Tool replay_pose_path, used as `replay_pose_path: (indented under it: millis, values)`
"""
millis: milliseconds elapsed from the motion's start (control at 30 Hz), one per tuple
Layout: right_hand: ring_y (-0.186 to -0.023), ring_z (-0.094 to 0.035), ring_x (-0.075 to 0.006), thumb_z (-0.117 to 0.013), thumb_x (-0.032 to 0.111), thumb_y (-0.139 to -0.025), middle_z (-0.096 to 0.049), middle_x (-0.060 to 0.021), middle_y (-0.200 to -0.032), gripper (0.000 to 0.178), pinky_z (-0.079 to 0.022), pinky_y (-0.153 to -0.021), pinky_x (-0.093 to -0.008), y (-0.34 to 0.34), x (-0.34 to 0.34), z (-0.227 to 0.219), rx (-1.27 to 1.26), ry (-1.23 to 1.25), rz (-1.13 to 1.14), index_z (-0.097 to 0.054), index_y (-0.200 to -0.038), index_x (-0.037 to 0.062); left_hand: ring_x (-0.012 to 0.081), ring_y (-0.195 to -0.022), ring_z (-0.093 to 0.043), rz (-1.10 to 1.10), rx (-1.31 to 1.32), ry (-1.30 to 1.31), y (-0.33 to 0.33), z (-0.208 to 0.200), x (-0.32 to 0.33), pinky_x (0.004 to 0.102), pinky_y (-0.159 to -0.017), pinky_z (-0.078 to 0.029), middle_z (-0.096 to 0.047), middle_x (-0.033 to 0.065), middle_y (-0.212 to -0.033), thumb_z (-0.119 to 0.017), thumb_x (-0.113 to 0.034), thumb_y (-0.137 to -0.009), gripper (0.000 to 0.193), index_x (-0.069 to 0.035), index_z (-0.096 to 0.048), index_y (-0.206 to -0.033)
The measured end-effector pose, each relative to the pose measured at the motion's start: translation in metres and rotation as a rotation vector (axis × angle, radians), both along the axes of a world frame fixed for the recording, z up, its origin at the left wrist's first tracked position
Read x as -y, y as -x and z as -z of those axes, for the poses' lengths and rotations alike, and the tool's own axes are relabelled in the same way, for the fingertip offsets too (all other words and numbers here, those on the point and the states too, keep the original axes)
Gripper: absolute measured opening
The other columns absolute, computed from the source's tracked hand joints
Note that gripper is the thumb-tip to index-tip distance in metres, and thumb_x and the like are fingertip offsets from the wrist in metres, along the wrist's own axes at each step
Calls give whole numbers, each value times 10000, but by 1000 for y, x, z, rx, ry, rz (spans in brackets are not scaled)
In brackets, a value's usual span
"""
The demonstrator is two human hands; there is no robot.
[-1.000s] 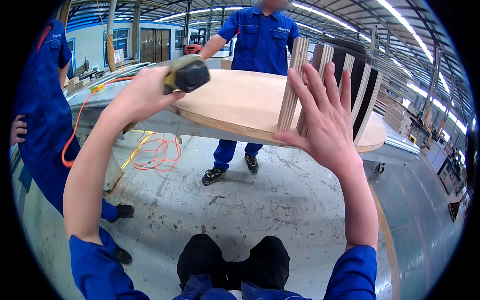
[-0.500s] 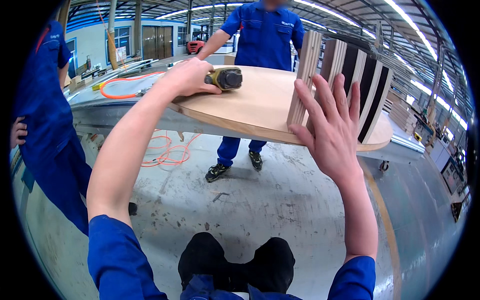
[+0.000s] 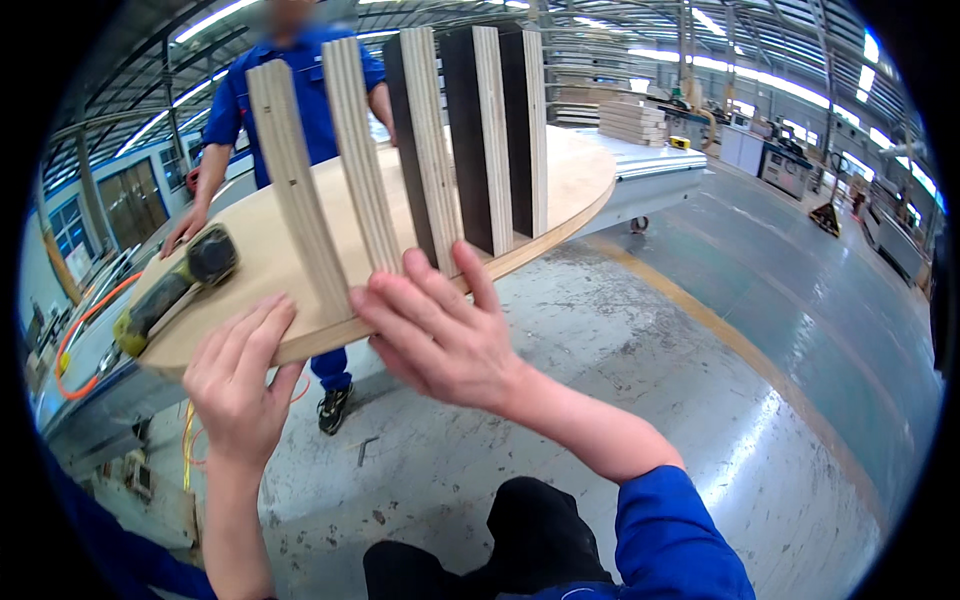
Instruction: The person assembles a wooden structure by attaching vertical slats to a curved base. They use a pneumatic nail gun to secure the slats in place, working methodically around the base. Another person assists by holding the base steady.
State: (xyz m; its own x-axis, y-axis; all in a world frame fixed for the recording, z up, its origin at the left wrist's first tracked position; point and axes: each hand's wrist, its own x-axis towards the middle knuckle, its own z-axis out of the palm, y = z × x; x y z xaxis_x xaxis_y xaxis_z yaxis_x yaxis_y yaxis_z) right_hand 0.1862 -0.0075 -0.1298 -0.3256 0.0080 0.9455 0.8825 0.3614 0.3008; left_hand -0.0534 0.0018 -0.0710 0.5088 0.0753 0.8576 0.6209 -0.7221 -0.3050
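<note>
Along its near edge, a rounded pale wooden board (image 3: 240, 265) is pinched by my left hand (image 3: 240, 385), fingers on top and thumb below. My right hand (image 3: 450, 335) has its fingers stretched out at the board's edge, touching the foot of the plywood strips nearest it. Several plywood strips stand upright in a row on the board: the leftmost strip (image 3: 300, 190) leans slightly, and those to the right, such as a dark-faced strip (image 3: 480, 140), have black sides. On the board's left end lies a yellow-and-black nail gun (image 3: 175, 285), apart from both hands.
Across the board stands a co-worker in blue (image 3: 235, 115), one hand on its far side. An orange air hose (image 3: 75, 390) curves at the left. Beyond the board, stacked wooden pieces (image 3: 632, 122) rest on the metal table (image 3: 660, 180). Machines stand at the far right.
My left hand has let go of the nail gun and come to the board's near edge. My right hand has moved down the strips to their feet. The view has swung right.
</note>
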Motion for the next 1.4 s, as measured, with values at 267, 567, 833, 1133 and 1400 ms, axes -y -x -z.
replay_pose_path:
  millis: [267, 567, 833, 1133, 1400]
  values:
    - [-1366, -564, -246, -621, 211, -928, -624, -69, -1444, 360, -359, -1185, -477, 10, -19, 21, -176, -126, -143, -723, -1254, 95, 361, -1046, -715, -105, 59, -82, -5, 30, -15, 433, -873, -530, -741, 209, -1144, -771, -236, -893, 395, 13, -718, -1196]
    - [-1375, -540, -174, -551, 169, -1015, -580, 20, -1508, 347, -286, -1230, -380, -10, 16, 5, -129, 261, -273, -690, -1333, 173, 409, -894, -727, -193, -42, 273, 15, 55, 13, 510, -816, -587, -746, 219, -990, -872, -234, -847, 351, 13, -731, -1052]
    - [-1365, -546, -323, -681, 111, -860, -579, -150, -1452, 498, -434, -1150, -450, -51, 139, -75, -434, 1137, -406, -612, -1349, 47, 463, -1247, -521, -187, -221, 789, -20, -43, 55, 586, -1141, -338, -584, 256, -1279, -719, -125, -812, 537, 57, -555, -1290]
    - [-1286, -585, -383, -678, 75, -861, -631, -209, -1342, 439, -462, -1111, -454, -265, 170, -152, -1071, 1094, 93, -621, -1294, 28, 458, -1475, -338, -417, -205, 1087, -93, -124, 125, 541, -1222, -272, -367, 282, -1563, -687, -15, -756, 859, 53, -343, -1540]
    - [-1075, -665, -370, -694, 103, -874, -660, -206, -1302, 468, -548, -920, -428, -447, 101, -188, -1173, 1162, 24, -612, -1328, 24, 391, -1351, -535, -916, 448, 1413, -197, -131, 133, 414, -1056, -487, -494, 288, -1459, -667, 14, -806, 767, 56, -365, -1510]
